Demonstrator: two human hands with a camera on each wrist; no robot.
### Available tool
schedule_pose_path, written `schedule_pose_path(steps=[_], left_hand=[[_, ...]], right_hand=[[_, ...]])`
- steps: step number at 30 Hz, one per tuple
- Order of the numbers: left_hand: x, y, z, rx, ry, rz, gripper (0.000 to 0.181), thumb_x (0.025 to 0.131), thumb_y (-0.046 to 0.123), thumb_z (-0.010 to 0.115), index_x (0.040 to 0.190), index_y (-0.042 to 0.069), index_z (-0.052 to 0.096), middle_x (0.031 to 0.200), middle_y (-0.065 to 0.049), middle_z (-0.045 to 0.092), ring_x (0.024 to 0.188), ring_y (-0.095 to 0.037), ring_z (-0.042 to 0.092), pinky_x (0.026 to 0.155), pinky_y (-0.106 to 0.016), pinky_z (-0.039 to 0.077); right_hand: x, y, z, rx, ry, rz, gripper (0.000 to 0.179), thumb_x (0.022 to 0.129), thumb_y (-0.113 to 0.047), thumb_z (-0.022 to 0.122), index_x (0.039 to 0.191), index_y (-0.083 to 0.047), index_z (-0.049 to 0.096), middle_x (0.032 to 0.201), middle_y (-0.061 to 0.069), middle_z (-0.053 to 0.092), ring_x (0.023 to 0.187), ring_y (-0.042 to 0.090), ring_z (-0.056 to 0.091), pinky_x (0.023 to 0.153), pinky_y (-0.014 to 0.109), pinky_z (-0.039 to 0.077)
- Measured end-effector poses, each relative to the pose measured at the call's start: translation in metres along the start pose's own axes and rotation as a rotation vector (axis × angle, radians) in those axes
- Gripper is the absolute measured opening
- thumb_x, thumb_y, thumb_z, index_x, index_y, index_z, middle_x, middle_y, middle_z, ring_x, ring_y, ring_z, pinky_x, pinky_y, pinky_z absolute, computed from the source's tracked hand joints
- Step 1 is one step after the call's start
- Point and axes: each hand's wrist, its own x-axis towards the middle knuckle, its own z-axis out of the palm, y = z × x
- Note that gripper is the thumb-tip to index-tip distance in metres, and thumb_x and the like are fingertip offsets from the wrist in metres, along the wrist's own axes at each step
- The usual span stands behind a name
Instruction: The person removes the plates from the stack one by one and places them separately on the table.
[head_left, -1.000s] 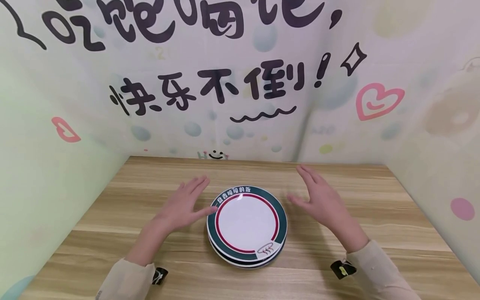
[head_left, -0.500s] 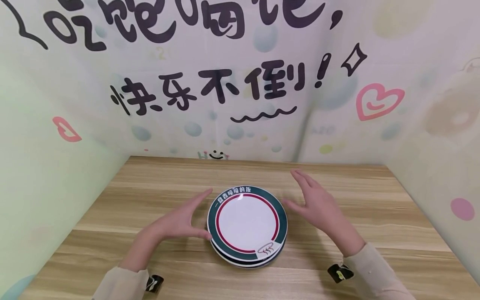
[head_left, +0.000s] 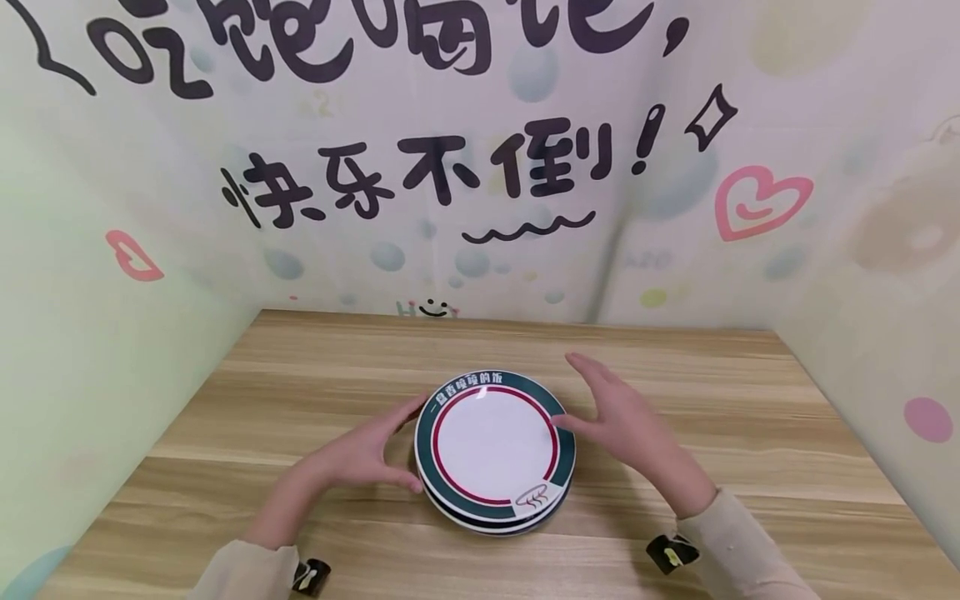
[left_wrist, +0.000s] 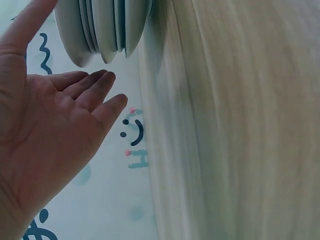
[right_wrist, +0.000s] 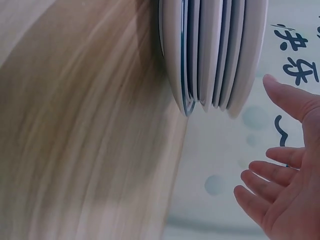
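A stack of several round plates (head_left: 495, 446) stands on the wooden table; the top one has a white centre, a red ring and a dark green rim with white characters. My left hand (head_left: 358, 454) is at the stack's left side, thumb and fingers spread along the edge. In the left wrist view the palm (left_wrist: 55, 130) faces up and the fingers lie close to the plate rims (left_wrist: 102, 35); contact is unclear. My right hand (head_left: 633, 425) hovers at the right, its thumb overlapping the rim in the head view. The right wrist view shows its relaxed fingers (right_wrist: 270, 185) apart from the plates (right_wrist: 215, 55).
The wooden table (head_left: 300, 367) reaches back to a printed wall sheet (head_left: 420, 242) with large black characters and pink hearts. Pale walls stand at left and right. A small black device (head_left: 672, 552) sits at the right cuff, another (head_left: 311, 575) at the left.
My left hand has moved down and in to the stack's left edge, its fingers lowering beside the rim. My right hand has moved left towards the stack. The plates have stayed in place.
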Motion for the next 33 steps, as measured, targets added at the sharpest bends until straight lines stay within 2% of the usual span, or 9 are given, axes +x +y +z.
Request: schedule_pose_path(steps=[3, 8, 12, 16, 21, 29, 33], left_hand=[[0.002, -0.002, 0.001, -0.047, -0.015, 0.023, 0.112, 0.076, 0.038, 0.086, 0.159, 0.003, 0.018, 0.163, -0.020, 0.026, 0.149, -0.041, 0.030, 0.120, -0.057, 0.029], [0.003, -0.006, 0.002, -0.148, -0.017, 0.012, 0.103, 0.081, 0.034, 0.083, 0.158, 0.005, 0.021, 0.163, -0.019, 0.027, 0.149, -0.040, 0.030, 0.120, -0.053, 0.030], [0.005, -0.009, 0.002, -0.218, -0.025, 0.004, 0.100, 0.082, 0.031, 0.082, 0.158, 0.005, 0.021, 0.163, -0.020, 0.027, 0.149, -0.042, 0.030, 0.119, -0.052, 0.030], [0.006, -0.011, 0.004, -0.255, -0.041, 0.029, 0.102, 0.082, 0.028, 0.082, 0.158, 0.004, 0.019, 0.164, -0.020, 0.024, 0.150, -0.041, 0.027, 0.120, -0.051, 0.028], [0.007, -0.010, 0.004, -0.253, -0.055, 0.036, 0.105, 0.081, 0.028, 0.083, 0.159, 0.005, 0.017, 0.165, -0.020, 0.021, 0.152, -0.040, 0.024, 0.121, -0.052, 0.026], [0.006, -0.008, 0.006, -0.201, -0.043, 0.015, 0.105, 0.081, 0.031, 0.084, 0.159, 0.006, 0.019, 0.165, -0.017, 0.024, 0.152, -0.037, 0.026, 0.120, -0.052, 0.026], [0.007, -0.007, 0.007, -0.185, -0.040, 0.011, 0.104, 0.080, 0.032, 0.084, 0.159, 0.008, 0.020, 0.164, -0.016, 0.026, 0.151, -0.037, 0.028, 0.121, -0.053, 0.026]], right_hand=[[0.001, -0.001, 0.004, 0.033, -0.008, -0.003, 0.093, 0.080, -0.041, 0.082, 0.153, -0.007, 0.036, 0.156, 0.018, 0.042, 0.143, 0.040, 0.041, 0.113, 0.058, 0.041], [0.001, -0.002, 0.008, 0.093, -0.031, 0.003, 0.088, 0.080, -0.038, 0.083, 0.149, -0.002, 0.042, 0.150, 0.020, 0.049, 0.137, 0.041, 0.048, 0.110, 0.056, 0.044], [0.002, -0.002, 0.011, 0.184, -0.076, 0.036, 0.078, 0.082, -0.033, 0.082, 0.144, 0.001, 0.048, 0.145, 0.023, 0.054, 0.128, 0.042, 0.057, 0.103, 0.052, 0.051], [0.003, -0.002, 0.014, 0.281, -0.110, 0.069, 0.062, 0.084, -0.024, 0.081, 0.135, 0.003, 0.058, 0.134, 0.022, 0.063, 0.120, 0.038, 0.064, 0.099, 0.047, 0.055], [0.005, -0.001, 0.016, 0.340, -0.110, 0.091, 0.042, 0.086, -0.016, 0.078, 0.123, 0.002, 0.067, 0.116, 0.017, 0.072, 0.103, 0.027, 0.070, 0.091, 0.041, 0.060], [0.007, 0.003, 0.015, 0.356, -0.102, 0.170, 0.032, 0.090, -0.011, 0.073, 0.120, -0.001, 0.070, 0.107, 0.013, 0.073, 0.093, 0.021, 0.066, 0.080, 0.034, 0.061], [0.007, 0.007, 0.014, 0.469, -0.136, 0.211, 0.032, 0.091, -0.008, 0.070, 0.120, 0.003, 0.066, 0.104, 0.015, 0.069, 0.088, 0.020, 0.063, 0.077, 0.035, 0.062]])
